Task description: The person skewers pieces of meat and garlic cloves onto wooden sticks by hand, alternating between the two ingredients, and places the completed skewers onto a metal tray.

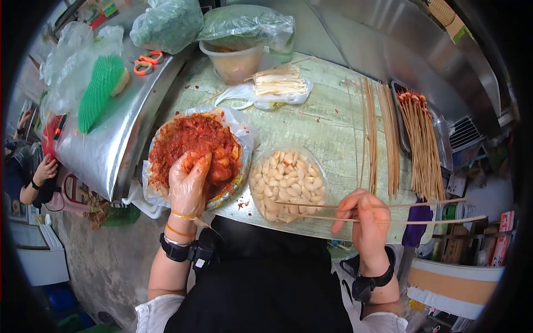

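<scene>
My left hand (190, 180), in a clear plastic glove held by a rubber band, reaches into a bowl of red chili-coated food (191, 139). Its fingers are curled in the mix and the tips are partly hidden. Plastic film (242, 129) lines this bowl. My bare right hand (366, 219) grips two thin bamboo skewers (438, 202), which point left. Their left ends lie over a round container of pale pieces (288, 186) that look like peeled garlic cloves.
Bare skewers (388, 141) lie in rows at right, beside a tray (438, 125) with a bundle of red-tipped skewers (425, 150). Enoki mushrooms (280, 82) lie on plastic at the back. Orange scissors (147, 62) rest on the steel surface at left. Another person's hand (45, 168) shows at far left.
</scene>
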Available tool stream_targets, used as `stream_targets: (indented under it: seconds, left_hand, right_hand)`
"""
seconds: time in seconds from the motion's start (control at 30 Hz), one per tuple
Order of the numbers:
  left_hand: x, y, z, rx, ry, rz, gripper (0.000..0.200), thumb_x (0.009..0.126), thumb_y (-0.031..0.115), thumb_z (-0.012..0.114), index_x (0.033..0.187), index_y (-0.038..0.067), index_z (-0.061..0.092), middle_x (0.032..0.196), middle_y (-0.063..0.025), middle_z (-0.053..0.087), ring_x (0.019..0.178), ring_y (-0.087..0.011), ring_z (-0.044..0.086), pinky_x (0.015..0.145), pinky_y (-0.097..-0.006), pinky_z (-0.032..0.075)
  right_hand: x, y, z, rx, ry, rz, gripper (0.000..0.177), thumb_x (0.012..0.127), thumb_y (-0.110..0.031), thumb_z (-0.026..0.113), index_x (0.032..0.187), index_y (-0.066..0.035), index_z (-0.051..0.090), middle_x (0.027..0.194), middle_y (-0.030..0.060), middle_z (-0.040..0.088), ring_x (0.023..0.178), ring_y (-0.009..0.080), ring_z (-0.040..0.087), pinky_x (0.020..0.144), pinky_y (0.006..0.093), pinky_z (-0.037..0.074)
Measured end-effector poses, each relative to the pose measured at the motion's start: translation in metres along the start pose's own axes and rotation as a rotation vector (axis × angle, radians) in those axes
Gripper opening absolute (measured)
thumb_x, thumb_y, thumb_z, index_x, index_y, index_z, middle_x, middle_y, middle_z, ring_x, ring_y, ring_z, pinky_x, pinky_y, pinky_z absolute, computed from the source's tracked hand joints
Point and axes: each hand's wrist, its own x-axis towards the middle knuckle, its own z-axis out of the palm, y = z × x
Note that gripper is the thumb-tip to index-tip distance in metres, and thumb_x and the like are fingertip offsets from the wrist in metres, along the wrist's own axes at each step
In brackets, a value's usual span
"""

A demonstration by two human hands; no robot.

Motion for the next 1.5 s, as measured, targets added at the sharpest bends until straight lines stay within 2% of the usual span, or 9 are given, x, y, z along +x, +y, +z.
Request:
stream_targets:
  seconds: [0.17, 0.23, 0.43, 0.6, 0.73, 0.8, 1.03, 1.4, 1.5]
  left_hand:
    - [-0.005, 0.018, 0.003, 0.144, -0.143, -0.034, 0.013, 0.093, 0.018, 0.054, 0.091, 0.005, 0.058, 0.081, 0.005, 0.055, 0.068, -0.0038, 0.048, 0.059, -0.0196, 0.041]
    - [-0.008, 0.036, 0.006, 0.073, -0.311, -0.128, 0.025, 0.089, 0.015, 0.058, 0.108, -0.002, 0.057, 0.09, -0.0054, 0.063, 0.082, -0.0094, 0.059, 0.072, -0.0237, 0.048]
    - [-0.008, 0.041, -0.003, 0.424, -0.494, -0.042, 0.036, 0.078, 0.004, 0.068, 0.112, -0.004, 0.057, 0.099, -0.0078, 0.063, 0.091, -0.0124, 0.06, 0.079, -0.0268, 0.049]
    - [-0.013, 0.038, -0.009, 0.374, -0.44, -0.173, 0.031, 0.082, 0.001, 0.062, 0.112, -0.005, 0.057, 0.101, -0.0096, 0.064, 0.091, -0.0138, 0.061, 0.08, -0.0266, 0.049]
    - [-0.008, 0.023, 0.0, -0.065, -0.219, -0.219, 0.027, 0.088, 0.005, 0.055, 0.114, -0.006, 0.055, 0.101, -0.0119, 0.064, 0.092, -0.0182, 0.062, 0.081, -0.0309, 0.051]
    - [-0.004, 0.012, -0.004, -0.357, -0.105, -0.229, 0.028, 0.091, 0.008, 0.052, 0.115, -0.006, 0.053, 0.107, -0.0142, 0.062, 0.097, -0.022, 0.062, 0.086, -0.0337, 0.051]
    - [-0.003, 0.013, 0.009, -0.42, -0.113, -0.16, 0.027, 0.092, 0.007, 0.051, 0.115, -0.006, 0.051, 0.114, -0.0167, 0.058, 0.102, -0.0254, 0.059, 0.091, -0.0378, 0.049]
    - [-0.006, -0.004, 0.013, -0.603, -0.112, -0.148, 0.031, 0.092, 0.009, 0.05, 0.121, -0.004, 0.048, 0.119, -0.0177, 0.055, 0.111, -0.0305, 0.054, 0.099, -0.0445, 0.043]
    - [-0.007, -0.004, 0.016, -0.663, -0.093, -0.177, 0.029, 0.092, 0.007, 0.051, 0.119, -0.004, 0.049, 0.115, -0.0163, 0.057, 0.104, -0.0255, 0.058, 0.091, -0.0376, 0.049]
  right_hand:
    - [0.034, -0.02, 0.009, 0.155, 0.038, -0.038, 0.038, 0.098, -0.026, 0.039, 0.081, 0.003, 0.057, 0.073, 0.0109, 0.058, 0.054, 0.017, 0.059, 0.053, 0.0256, 0.048]
    - [0.052, -0.032, 0.017, 0.108, -0.092, -0.059, 0.037, 0.099, -0.025, 0.039, 0.082, 0.003, 0.057, 0.074, 0.0097, 0.059, 0.054, 0.0154, 0.059, 0.052, 0.0246, 0.048]
    - [0.091, -0.042, 0.055, 0.081, -0.318, 0.036, 0.032, 0.097, -0.021, 0.044, 0.088, 0.005, 0.059, 0.076, 0.008, 0.059, 0.06, 0.0131, 0.06, 0.056, 0.0235, 0.049]
    - [0.095, -0.043, 0.065, -0.025, -0.331, 0.06, 0.03, 0.097, -0.019, 0.044, 0.088, 0.005, 0.059, 0.076, 0.0089, 0.058, 0.058, 0.0126, 0.059, 0.057, 0.0229, 0.048]
    - [0.083, -0.043, 0.063, 0.008, -0.281, 0.047, 0.028, 0.096, -0.016, 0.043, 0.086, 0.005, 0.058, 0.077, 0.0098, 0.058, 0.057, 0.0137, 0.059, 0.056, 0.0233, 0.048]
    - [0.065, -0.027, 0.058, 0.076, -0.104, -0.192, 0.027, 0.096, -0.015, 0.042, 0.085, 0.004, 0.058, 0.079, 0.0108, 0.058, 0.058, 0.015, 0.06, 0.056, 0.024, 0.048]
    - [0.047, -0.008, 0.068, -0.322, -0.185, -0.569, 0.033, 0.097, -0.026, 0.041, 0.085, 0.0, 0.057, 0.079, 0.0122, 0.056, 0.059, 0.0177, 0.06, 0.058, 0.0267, 0.048]
    - [0.046, -0.002, 0.073, -0.517, -0.277, -0.826, 0.021, 0.093, -0.019, 0.046, 0.087, -0.005, 0.06, 0.076, 0.0084, 0.063, 0.067, 0.0219, 0.061, 0.058, 0.0297, 0.049]
    - [0.047, 0.002, 0.076, -0.502, -0.27, -0.832, 0.021, 0.093, -0.02, 0.047, 0.087, -0.005, 0.061, 0.077, 0.0087, 0.063, 0.067, 0.0222, 0.061, 0.058, 0.0302, 0.049]
